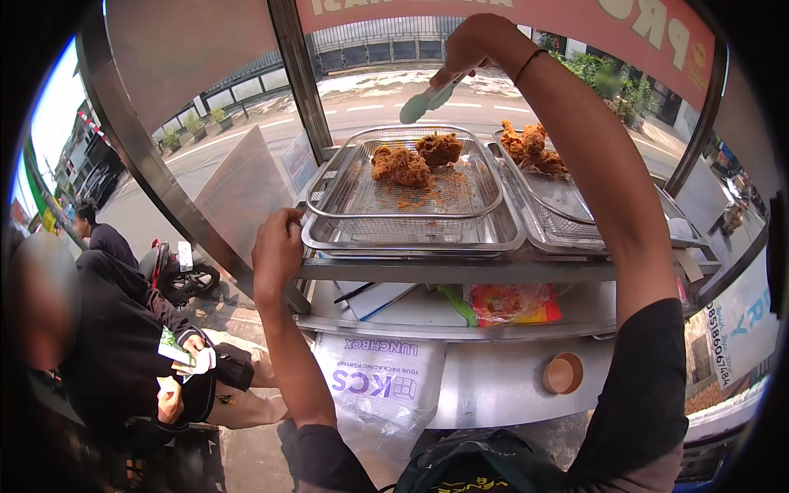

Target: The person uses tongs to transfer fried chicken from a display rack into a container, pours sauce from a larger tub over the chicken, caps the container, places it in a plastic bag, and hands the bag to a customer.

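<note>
My right hand [478,46] is raised above the far side of the stall counter, gripping a pair of tongs with green tips [420,106]. Nothing shows between the tips. Below them, two pieces of fried chicken [400,167] lie in a wire mesh basket [404,215] with crumbs on its floor. The basket rests on a shallow metal tray [419,249]. More fried chicken [530,148] sits in a second mesh basket [555,191] to the right, partly hidden by my forearm. My left hand [278,245] rests at the counter's left corner, beside the tray, its fingers curled over the edge.
Under the counter, a shelf holds a pen [354,293], papers [385,302] and a red-and-yellow plastic packet [515,302]. Lower down are a printed plastic pack [379,376] and a brown cup [562,374]. At left, a person [117,345] holds papers. Metal posts [299,74] frame the stall.
</note>
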